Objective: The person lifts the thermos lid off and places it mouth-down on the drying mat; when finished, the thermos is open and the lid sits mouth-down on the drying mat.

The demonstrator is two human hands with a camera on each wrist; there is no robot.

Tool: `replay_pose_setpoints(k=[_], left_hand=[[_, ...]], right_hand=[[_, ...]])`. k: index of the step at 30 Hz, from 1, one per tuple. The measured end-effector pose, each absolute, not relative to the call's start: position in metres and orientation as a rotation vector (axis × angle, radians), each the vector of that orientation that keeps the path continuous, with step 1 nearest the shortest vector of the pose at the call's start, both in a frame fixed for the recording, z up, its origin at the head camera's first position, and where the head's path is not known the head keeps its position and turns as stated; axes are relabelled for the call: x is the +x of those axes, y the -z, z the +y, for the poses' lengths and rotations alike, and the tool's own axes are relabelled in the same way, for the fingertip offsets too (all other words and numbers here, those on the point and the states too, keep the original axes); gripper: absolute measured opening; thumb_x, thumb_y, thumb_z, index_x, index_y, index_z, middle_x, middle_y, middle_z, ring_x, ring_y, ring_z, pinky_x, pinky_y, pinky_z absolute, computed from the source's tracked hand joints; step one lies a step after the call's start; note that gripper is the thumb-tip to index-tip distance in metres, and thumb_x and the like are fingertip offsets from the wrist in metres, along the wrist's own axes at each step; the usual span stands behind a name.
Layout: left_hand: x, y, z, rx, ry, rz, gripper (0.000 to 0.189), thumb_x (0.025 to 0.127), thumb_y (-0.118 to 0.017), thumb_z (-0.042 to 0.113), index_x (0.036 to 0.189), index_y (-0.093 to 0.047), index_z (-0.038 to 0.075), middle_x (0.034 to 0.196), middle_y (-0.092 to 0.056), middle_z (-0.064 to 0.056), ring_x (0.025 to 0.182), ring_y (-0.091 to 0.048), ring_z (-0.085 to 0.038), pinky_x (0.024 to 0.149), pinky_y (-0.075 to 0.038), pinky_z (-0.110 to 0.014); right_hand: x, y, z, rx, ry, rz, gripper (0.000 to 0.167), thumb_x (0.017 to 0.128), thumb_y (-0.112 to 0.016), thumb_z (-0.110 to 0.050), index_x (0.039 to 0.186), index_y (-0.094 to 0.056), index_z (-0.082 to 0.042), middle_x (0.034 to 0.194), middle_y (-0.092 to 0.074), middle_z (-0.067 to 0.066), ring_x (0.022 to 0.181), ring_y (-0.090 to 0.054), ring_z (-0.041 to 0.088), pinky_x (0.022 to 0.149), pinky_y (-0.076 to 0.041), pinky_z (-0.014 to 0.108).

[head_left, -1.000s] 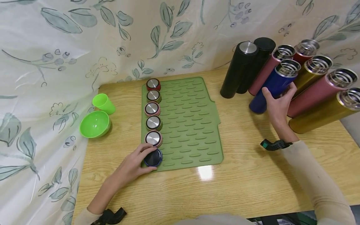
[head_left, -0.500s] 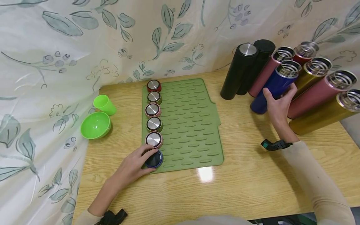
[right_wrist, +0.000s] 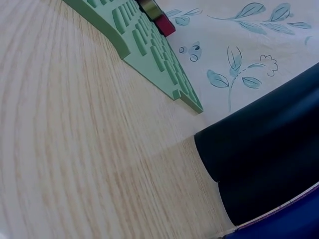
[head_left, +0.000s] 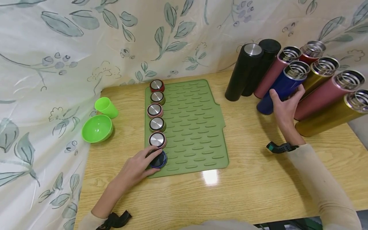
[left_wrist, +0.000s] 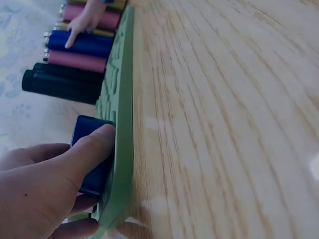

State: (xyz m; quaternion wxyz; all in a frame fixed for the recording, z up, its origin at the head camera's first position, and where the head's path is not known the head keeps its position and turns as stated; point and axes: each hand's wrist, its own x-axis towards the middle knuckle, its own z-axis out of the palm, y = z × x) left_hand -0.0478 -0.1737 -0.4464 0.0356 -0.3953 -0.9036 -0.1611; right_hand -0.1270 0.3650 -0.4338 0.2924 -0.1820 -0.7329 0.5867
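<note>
My left hand point(head_left: 138, 163) pinches a blue bottle lid point(head_left: 159, 160) between thumb and fingers at the near left corner of the green ridged mat point(head_left: 195, 127). In the left wrist view the thumb lies along the side of that lid point(left_wrist: 92, 174), which sits on the mat. On the right of the table my right hand point(head_left: 285, 107) grips a blue thermos bottle point(head_left: 277, 92), upright and without a lid, its steel neck bare. The right wrist view hides the hand and shows just a strip of the blue bottle point(right_wrist: 284, 221).
Several steel-topped lids point(head_left: 157, 124) line the mat's left edge. Black bottles point(head_left: 244, 72) stand behind the blue one, with lidless pink point(head_left: 322, 97), gold point(head_left: 330, 113) and red bottles point(head_left: 311, 52) around it. A green bowl point(head_left: 97, 128) and cup point(head_left: 106, 107) are at left.
The blue lid has shifted slightly right and away from me, along with my left hand. The blue bottle has moved a little to the right under my right hand.
</note>
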Motion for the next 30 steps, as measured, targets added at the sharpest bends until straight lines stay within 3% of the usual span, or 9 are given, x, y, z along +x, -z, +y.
replay_pose_setpoints(k=[6,13,17,22,25,30], left_hand=[[-0.046,0.448,-0.176,-1.175,0.526,-2.798,0.07,0.077,-0.08,0.041,0.138,-0.053,0.023,0.137,-0.052,-0.003,0.118,-0.059,-0.022,0.072,-0.059,-0.04],[-0.046,0.45,-0.187,-1.211,0.634,-2.815,0.068,0.078,-0.08,0.039,0.138,-0.054,0.022,0.14,-0.05,-0.003,0.124,-0.055,-0.022,0.089,-0.056,-0.041],[-0.047,0.453,-0.189,-1.219,0.689,-2.738,0.065,0.075,-0.083,0.031,0.133,-0.059,0.017,0.135,-0.053,-0.006,0.117,-0.059,-0.021,0.084,-0.058,-0.037],[-0.047,0.456,-0.189,-1.209,0.736,-2.715,0.066,0.072,-0.085,0.028,0.131,-0.06,0.013,0.131,-0.054,-0.008,0.111,-0.062,-0.022,0.08,-0.058,-0.036],[-0.047,0.454,-0.19,-1.204,0.761,-2.746,0.065,0.073,-0.084,0.028,0.131,-0.059,0.013,0.13,-0.055,-0.007,0.112,-0.061,-0.02,0.085,-0.057,-0.036],[-0.05,0.448,-0.197,-1.171,0.838,-2.831,0.067,0.077,-0.081,0.033,0.136,-0.054,0.018,0.131,-0.054,-0.001,0.114,-0.059,-0.016,0.091,-0.055,-0.032]], right_hand=[[-0.126,0.422,0.358,-0.479,-1.55,-1.98,0.077,0.086,-0.07,-0.027,0.146,-0.021,-0.022,0.146,-0.037,-0.004,0.134,-0.037,0.01,0.114,-0.028,0.019],[-0.125,0.42,0.357,-0.537,-1.488,-2.066,0.08,0.089,-0.066,-0.033,0.151,-0.016,-0.026,0.153,-0.033,-0.004,0.14,-0.033,0.01,0.122,-0.02,0.026],[-0.125,0.423,0.355,-0.589,-1.417,-2.066,0.082,0.09,-0.066,-0.035,0.153,-0.015,-0.025,0.155,-0.029,-0.005,0.142,-0.028,0.006,0.121,-0.016,0.02],[-0.126,0.437,0.356,-0.717,-1.376,-2.022,0.087,0.087,-0.068,-0.037,0.153,-0.011,-0.027,0.152,-0.025,-0.005,0.14,-0.026,0.006,0.12,-0.017,0.02],[-0.124,0.439,0.355,-0.748,-1.385,-1.998,0.089,0.086,-0.069,-0.036,0.153,-0.01,-0.029,0.15,-0.023,-0.006,0.14,-0.027,0.006,0.119,-0.019,0.021],[-0.114,0.431,0.344,-0.671,-1.397,-1.886,0.085,0.085,-0.071,-0.027,0.151,-0.018,-0.023,0.147,-0.025,-0.006,0.136,-0.028,0.006,0.114,-0.026,0.016]])
